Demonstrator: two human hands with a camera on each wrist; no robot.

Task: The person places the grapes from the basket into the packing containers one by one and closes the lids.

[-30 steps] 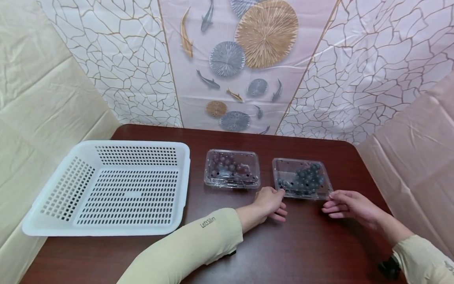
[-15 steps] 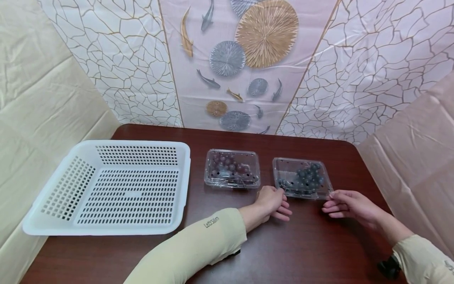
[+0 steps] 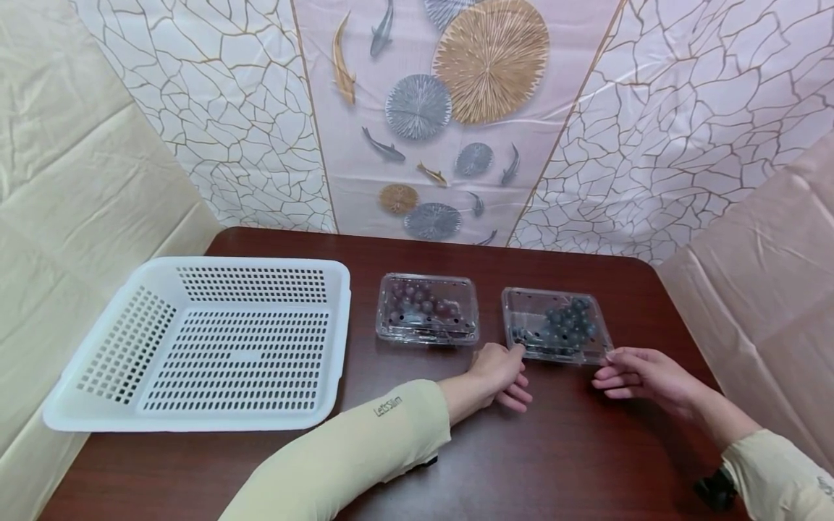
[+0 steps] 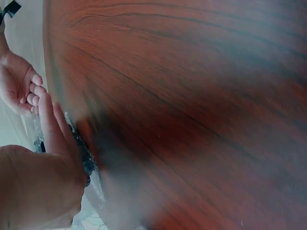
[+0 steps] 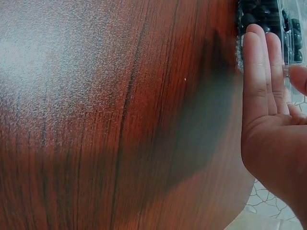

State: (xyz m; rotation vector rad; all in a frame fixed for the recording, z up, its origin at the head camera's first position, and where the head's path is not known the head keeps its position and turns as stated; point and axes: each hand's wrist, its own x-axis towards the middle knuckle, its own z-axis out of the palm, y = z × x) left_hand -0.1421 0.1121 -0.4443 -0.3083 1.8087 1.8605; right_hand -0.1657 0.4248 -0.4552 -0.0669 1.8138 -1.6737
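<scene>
A clear plastic clamshell box (image 3: 521,307) holding dark grapes (image 3: 569,324) sits on the right of the table. My left hand (image 3: 496,370) is at its near left corner, thumb and forefinger at the rim, other fingers stretched out in front of it. At the near right corner, my right hand (image 3: 648,380) pinches the rim between thumb and forefinger; its other fingers are straight, as the right wrist view also shows. The lid looks down. In the left wrist view, the left hand (image 4: 45,177) hides most of the box.
A second clamshell box (image 3: 459,293) with reddish-purple grapes (image 3: 420,298) stands left of the first. Further left is a large white plastic basket (image 3: 342,340) with slotted sides. Cloth walls (image 3: 247,130) rise behind and beside the dark wooden table (image 3: 495,463).
My left hand's fingers swung slightly right, then back a little, while staying at the corner. The right hand has held still. The near edge of the box has shifted very slightly away.
</scene>
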